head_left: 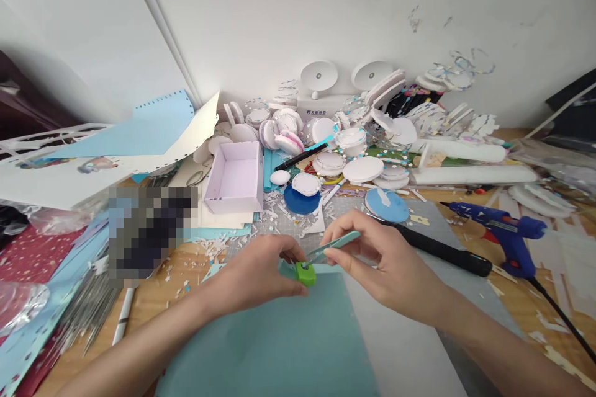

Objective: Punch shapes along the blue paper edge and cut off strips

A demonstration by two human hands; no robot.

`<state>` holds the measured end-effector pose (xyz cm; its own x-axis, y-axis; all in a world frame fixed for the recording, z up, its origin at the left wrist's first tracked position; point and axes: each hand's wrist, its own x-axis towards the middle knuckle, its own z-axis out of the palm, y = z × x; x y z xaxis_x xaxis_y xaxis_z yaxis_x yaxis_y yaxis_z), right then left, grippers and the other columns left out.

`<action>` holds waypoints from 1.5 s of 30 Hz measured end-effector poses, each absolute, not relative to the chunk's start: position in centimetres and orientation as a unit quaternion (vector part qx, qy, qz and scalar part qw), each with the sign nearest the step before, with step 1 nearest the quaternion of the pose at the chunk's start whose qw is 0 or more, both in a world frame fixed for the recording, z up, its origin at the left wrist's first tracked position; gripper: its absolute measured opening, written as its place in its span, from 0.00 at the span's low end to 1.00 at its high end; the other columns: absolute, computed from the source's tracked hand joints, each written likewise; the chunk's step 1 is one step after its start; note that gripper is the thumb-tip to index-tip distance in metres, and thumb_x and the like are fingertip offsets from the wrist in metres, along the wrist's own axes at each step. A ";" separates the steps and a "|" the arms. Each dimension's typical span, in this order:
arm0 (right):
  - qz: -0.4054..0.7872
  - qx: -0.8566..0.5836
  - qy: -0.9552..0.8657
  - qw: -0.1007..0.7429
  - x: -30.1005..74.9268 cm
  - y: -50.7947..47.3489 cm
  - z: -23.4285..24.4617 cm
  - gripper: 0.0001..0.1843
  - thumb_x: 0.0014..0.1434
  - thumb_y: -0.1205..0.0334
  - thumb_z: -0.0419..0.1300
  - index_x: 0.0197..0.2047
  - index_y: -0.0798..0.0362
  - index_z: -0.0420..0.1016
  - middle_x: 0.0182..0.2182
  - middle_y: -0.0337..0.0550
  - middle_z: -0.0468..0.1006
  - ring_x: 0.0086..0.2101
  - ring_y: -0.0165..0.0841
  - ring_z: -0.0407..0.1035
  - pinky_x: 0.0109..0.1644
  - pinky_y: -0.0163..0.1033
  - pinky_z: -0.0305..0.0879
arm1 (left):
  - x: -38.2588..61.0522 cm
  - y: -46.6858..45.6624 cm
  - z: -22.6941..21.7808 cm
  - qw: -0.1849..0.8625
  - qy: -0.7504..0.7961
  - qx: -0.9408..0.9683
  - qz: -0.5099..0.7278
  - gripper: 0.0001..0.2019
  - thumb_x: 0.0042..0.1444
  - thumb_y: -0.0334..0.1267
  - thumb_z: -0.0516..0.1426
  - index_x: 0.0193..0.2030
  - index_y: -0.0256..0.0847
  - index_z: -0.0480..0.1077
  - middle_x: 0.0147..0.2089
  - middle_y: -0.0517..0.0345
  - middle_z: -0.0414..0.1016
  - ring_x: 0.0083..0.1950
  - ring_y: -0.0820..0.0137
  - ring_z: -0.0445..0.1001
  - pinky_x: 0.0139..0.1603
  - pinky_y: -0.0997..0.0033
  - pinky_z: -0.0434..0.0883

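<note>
My left hand is closed around a small bright green craft punch, thumb in front and fingers behind. In my right hand, thumb and fingers pinch a narrow teal paper strip. The strip's lower end reaches the top of the punch; whether it enters the slot is hidden. Both hands are over a large teal sheet, which overlaps a white sheet on the right.
A lilac box and many white discs crowd the back. To the right lie a black pen-like tool and a blue glue gun with a cord. Wire stems and paper scraps are at left.
</note>
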<state>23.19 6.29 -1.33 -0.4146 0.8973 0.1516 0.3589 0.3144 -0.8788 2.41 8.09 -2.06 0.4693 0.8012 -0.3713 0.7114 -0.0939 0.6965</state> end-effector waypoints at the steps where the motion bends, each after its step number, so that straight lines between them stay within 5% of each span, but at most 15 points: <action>1: 0.398 -0.426 -0.742 0.330 23.1 6.3 -1.4 0.04 0.61 0.67 0.55 0.38 0.49 0.65 0.35 0.39 0.73 0.35 0.28 0.70 0.40 0.34 0.74 | 2.4 8.1 -2.0 0.437 0.515 0.736 0.050 0.17 0.42 0.41 0.66 0.41 0.41 0.74 0.41 0.59 0.77 0.43 0.64 0.73 0.43 0.67 0.68; 17: 0.205 -0.394 -0.840 0.310 23.1 5.6 -3.0 0.06 0.63 0.71 0.50 0.37 0.50 0.60 0.35 0.44 0.72 0.38 0.35 0.69 0.42 0.41 0.67 | 2.4 8.6 -2.5 0.451 0.522 0.721 0.055 0.18 0.41 0.44 0.66 0.40 0.40 0.76 0.40 0.57 0.78 0.42 0.63 0.74 0.42 0.68 0.69; 33: 0.315 -0.440 -0.780 0.315 23.1 5.8 -2.3 0.04 0.62 0.68 0.53 0.38 0.48 0.63 0.36 0.40 0.74 0.36 0.30 0.72 0.38 0.35 0.71 | 2.5 8.4 -2.5 0.434 0.523 0.732 0.049 0.17 0.42 0.43 0.65 0.40 0.40 0.75 0.41 0.57 0.78 0.42 0.62 0.74 0.42 0.68 0.68; 40: 0.252 -0.462 -0.787 0.322 23.4 6.1 -2.2 0.04 0.63 0.67 0.52 0.39 0.48 0.61 0.37 0.41 0.74 0.39 0.34 0.71 0.40 0.39 0.69 | 2.4 8.4 -2.2 0.436 0.517 0.735 0.052 0.16 0.43 0.43 0.65 0.39 0.41 0.75 0.40 0.58 0.77 0.42 0.63 0.74 0.42 0.68 0.68; 45: 0.351 -0.438 -0.752 0.346 23.9 5.6 -1.1 0.04 0.63 0.66 0.53 0.39 0.46 0.62 0.38 0.40 0.75 0.39 0.31 0.71 0.41 0.36 0.71 | 2.3 7.8 -1.6 0.426 0.518 0.740 0.055 0.16 0.42 0.42 0.66 0.39 0.43 0.74 0.40 0.60 0.77 0.42 0.64 0.73 0.42 0.68 0.68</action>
